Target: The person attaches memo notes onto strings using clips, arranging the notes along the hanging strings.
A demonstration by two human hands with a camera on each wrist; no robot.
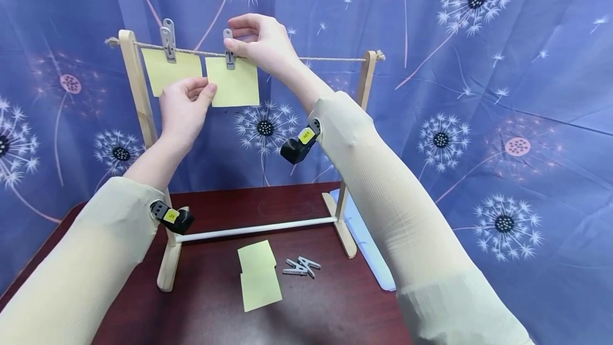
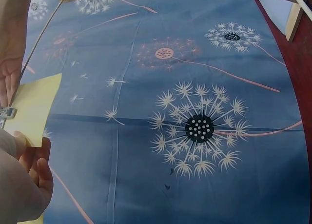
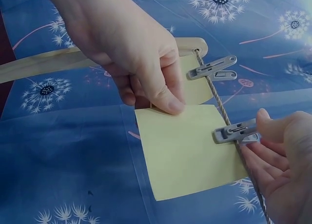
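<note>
Two pale yellow paper squares hang side by side from a thin rope (image 1: 330, 59). My left hand (image 1: 184, 108) pinches the left edge of the nearer-to-centre paper square (image 1: 237, 87) between thumb and fingers. At that square's top, a grey clothespin (image 3: 236, 132) clips it to the rope. My right hand (image 1: 265, 41) holds this clothespin by its handle end, thumb in front and fingers behind. Farther left, a second clothespin (image 1: 168, 44) fastens the other paper square (image 1: 160, 65), partly covered by my left hand in the right wrist view.
A wooden post (image 1: 136, 79) and another post (image 1: 366, 81) carry the rope; a white bar (image 1: 256, 228) joins them low down. On the dark red table (image 1: 206, 292) lie overlapping yellow papers (image 1: 261, 286), grey clothespins (image 1: 301, 267) and a pale blue plastic piece (image 1: 369, 249). A dandelion-print curtain hangs behind.
</note>
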